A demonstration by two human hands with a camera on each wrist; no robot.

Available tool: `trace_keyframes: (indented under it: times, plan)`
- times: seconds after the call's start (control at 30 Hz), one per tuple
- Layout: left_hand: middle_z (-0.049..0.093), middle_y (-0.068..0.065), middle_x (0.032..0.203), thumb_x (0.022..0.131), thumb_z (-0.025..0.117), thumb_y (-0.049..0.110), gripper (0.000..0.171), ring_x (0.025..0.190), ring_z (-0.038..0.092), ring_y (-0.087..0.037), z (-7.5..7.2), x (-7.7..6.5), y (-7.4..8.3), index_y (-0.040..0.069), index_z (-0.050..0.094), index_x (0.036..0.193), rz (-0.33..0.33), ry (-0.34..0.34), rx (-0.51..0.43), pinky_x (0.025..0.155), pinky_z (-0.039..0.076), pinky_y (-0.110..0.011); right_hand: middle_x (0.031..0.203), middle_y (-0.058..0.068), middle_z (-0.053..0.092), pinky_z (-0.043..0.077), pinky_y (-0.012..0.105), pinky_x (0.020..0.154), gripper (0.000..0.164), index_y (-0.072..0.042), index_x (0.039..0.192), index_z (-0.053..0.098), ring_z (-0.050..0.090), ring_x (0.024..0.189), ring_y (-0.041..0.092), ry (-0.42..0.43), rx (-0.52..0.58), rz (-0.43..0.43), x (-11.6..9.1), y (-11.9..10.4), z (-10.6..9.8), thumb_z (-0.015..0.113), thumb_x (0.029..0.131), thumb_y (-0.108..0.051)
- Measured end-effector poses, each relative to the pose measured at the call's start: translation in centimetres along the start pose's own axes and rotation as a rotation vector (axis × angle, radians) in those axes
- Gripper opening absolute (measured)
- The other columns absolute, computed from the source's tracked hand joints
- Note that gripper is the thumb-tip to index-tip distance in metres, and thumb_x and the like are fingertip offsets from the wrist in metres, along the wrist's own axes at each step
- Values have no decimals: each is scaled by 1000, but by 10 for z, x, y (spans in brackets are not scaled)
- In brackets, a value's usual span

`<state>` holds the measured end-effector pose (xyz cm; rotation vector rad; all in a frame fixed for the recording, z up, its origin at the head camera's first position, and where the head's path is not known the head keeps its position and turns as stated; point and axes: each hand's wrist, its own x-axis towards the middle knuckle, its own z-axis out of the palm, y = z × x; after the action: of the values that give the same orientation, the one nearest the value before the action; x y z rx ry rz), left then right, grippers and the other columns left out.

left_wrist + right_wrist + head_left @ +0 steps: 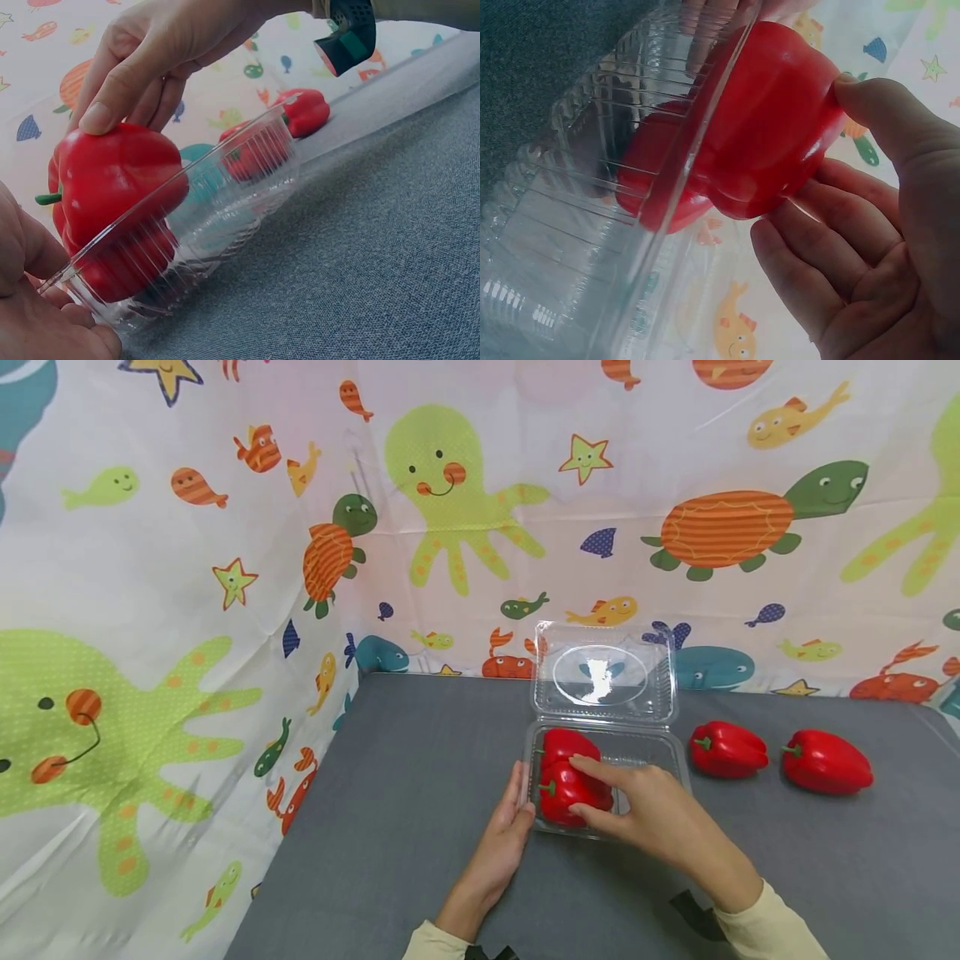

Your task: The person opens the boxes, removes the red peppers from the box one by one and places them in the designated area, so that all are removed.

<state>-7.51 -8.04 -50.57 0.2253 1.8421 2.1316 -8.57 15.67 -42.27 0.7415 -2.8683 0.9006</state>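
A clear plastic clamshell container (pixel 647 750) lies on the grey cloth with its lid up. Two red bell peppers, with green stems to the left, are at its left side, one behind the other. My right hand (pixel 660 814) pinches the nearer bell pepper (pixel 568 793), thumb and fingers on either side, as the right wrist view also shows. The farther bell pepper (pixel 562 743) is partly hidden behind it. My left hand (pixel 498 839) holds the container's left edge near its front corner; the left wrist view shows the rim between thumb and fingers.
Two more red bell peppers (pixel 729 749) (pixel 827 762) lie on the cloth right of the container. The upright lid (pixel 603 672) stands close to the printed sea-animal curtain (pixel 465 635) behind. Another stretch of curtain (pixel 172 627) hangs along the left.
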Motion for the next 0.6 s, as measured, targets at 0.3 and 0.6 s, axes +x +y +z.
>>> trace_keyframes:
  times: [0.3,0.6]
  plan:
    - [9,9,177,113,43,16,71,163,2,-18,0,1,-1,17,2,172,1,3,5,131,10,-48,81,-13,74,53,19,57,70,-20,145,67,58,63,-4,10,-11,-10,-3,-6,-6,93,82,-37]
    - [9,10,177,113,42,15,70,163,2,-18,-1,0,-2,19,3,172,-3,13,4,132,9,-48,99,-1,81,53,18,58,72,-20,145,68,69,72,4,43,-32,-24,-8,-12,-13,95,80,-34]
